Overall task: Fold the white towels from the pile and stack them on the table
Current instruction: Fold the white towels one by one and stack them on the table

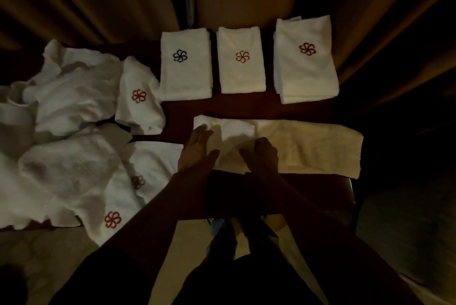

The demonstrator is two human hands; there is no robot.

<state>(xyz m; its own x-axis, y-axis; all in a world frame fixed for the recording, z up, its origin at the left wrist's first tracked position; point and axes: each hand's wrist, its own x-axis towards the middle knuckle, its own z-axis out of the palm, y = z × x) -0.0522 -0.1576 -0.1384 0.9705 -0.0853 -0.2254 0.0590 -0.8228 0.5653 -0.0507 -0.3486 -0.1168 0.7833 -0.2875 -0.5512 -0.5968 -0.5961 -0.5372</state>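
A white towel (308, 147), folded into a long strip, lies across the dark table (246, 107) in front of me. My left hand (197, 149) lies flat on the strip's left end with fingers straight. My right hand (265, 154) rests on the strip just right of it, fingers curled down onto the cloth. Behind the strip stand three folded stacks: one with a blue flower logo (186, 64), one with an orange logo (241, 60), and a taller one with a red logo (306, 58). A rumpled pile of unfolded white towels (74, 132) covers the left side.
Brown curtains (98, 3) hang behind the table. The table's near edge (320, 193) runs just below the strip, and its right corner sits by a dark chair or floor area. The pile spills over the table's left front edge.
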